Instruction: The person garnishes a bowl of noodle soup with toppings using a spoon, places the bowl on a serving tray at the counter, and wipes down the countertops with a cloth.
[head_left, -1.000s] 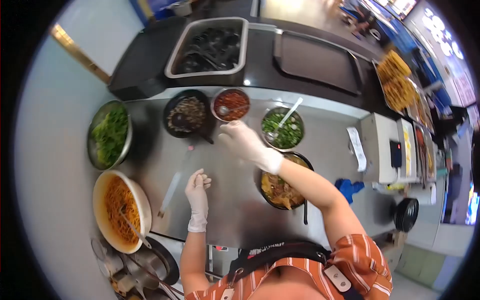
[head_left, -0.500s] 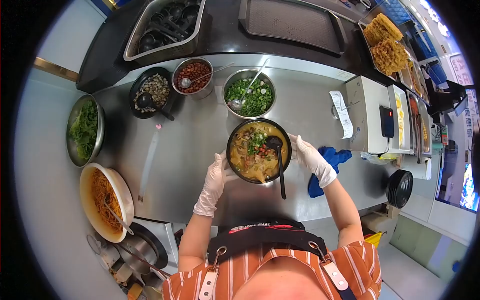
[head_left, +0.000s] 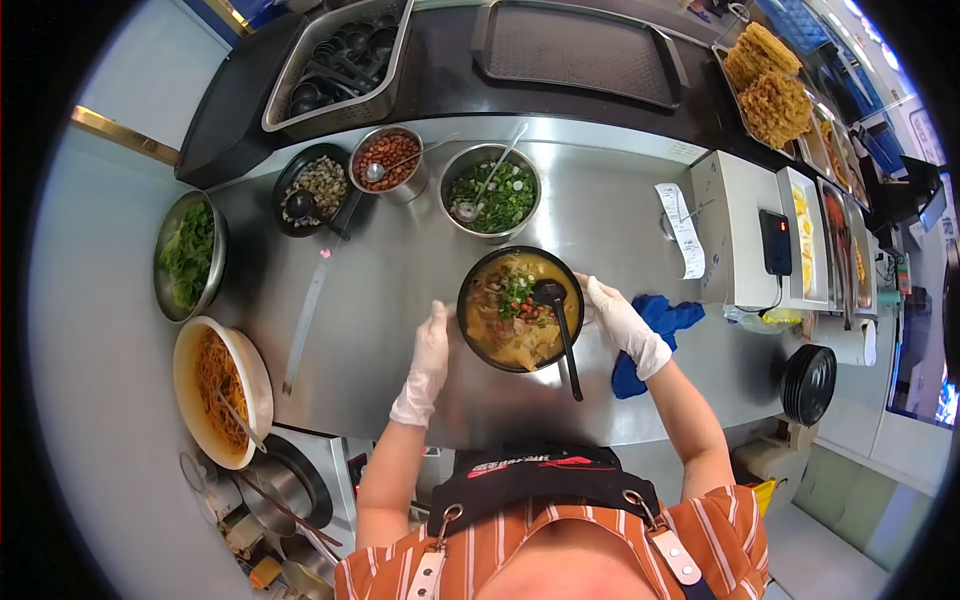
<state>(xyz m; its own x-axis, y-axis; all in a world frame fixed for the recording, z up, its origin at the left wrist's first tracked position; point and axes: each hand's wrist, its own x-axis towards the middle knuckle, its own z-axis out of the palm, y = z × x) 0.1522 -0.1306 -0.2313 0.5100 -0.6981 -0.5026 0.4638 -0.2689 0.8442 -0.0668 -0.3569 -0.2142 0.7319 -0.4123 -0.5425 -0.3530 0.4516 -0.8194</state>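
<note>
A black bowl of soup (head_left: 488, 335), topped with chopped greens and peanuts, stands upright between my gloved hands. A black spoon (head_left: 566, 335) rests in it, its handle over the near rim. My left hand (head_left: 432, 348) is at the bowl's left side, thumb up, its other fingertips partly hidden. On the right side, my right hand (head_left: 612, 315) has its fingers against the bowl wall. Just beyond the bowl is a steel bowl of chopped scallions (head_left: 505, 203) with a spoon in it. A steel pot of peanuts (head_left: 388, 160) sits farther left.
Leafy greens (head_left: 187, 250) and a large bowl of orange shreds (head_left: 215, 385) line the left side. A blue cloth (head_left: 655, 325) lies right of my right hand, near a receipt (head_left: 680, 232) and a white box (head_left: 735, 220). Behind is a dark tray (head_left: 575, 50).
My right hand has come back from the peanuts to the soup bowl's right side, and my left hand has moved to its left side. The black spoon now shows in the bowl.
</note>
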